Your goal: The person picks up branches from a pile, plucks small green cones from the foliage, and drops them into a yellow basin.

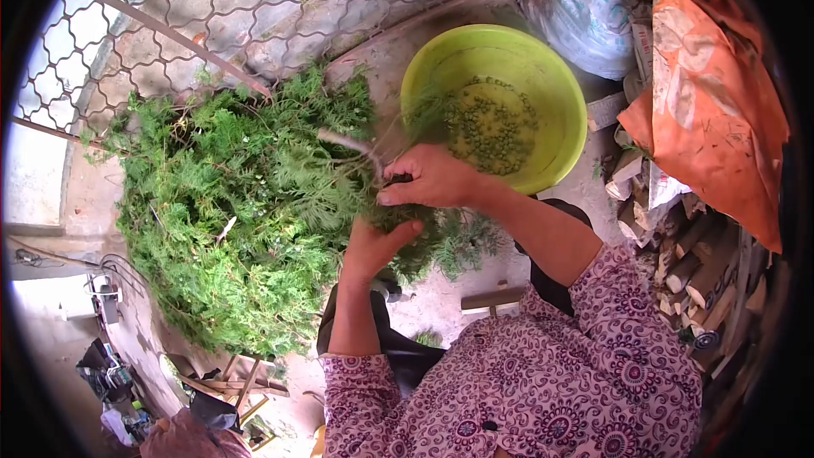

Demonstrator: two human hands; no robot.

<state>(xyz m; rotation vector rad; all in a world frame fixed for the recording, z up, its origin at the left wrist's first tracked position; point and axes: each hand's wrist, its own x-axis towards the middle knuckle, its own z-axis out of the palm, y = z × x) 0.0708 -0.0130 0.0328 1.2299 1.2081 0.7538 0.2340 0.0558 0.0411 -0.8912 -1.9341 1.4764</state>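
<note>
1. Branch is up between your hands, left of the basin, its bare stem pointing away from the basin.
2. Your left hand, left of the basin and nearer you, has its thumb spread; the fingers go behind foliage, so whether they grip you cannot tell from here.
3. Your right hand, by the basin's near-left rim, is narrow, thumb and forefinger closed in on the branch beside the stem.
4. You seem to be fingering through the foliage. Best brace the branch from below with your left and work small sections with your right fingertips; a light pinch should serve, while a hard tug could whip the foliage about.
5. Mind your right forearm near the rim: a knock could jolt the green balls inside the basin.
6. Fence: left of the basin, reaching behind it.
7. Heap of greenery: left of the basin, thick and loose.
8. Floor: pale and hard-looking around the basin.
9. Sack: just behind the basin, to its right.
10. Logs: right of the basin, nearer you; an orange bag lies beyond them.
</note>
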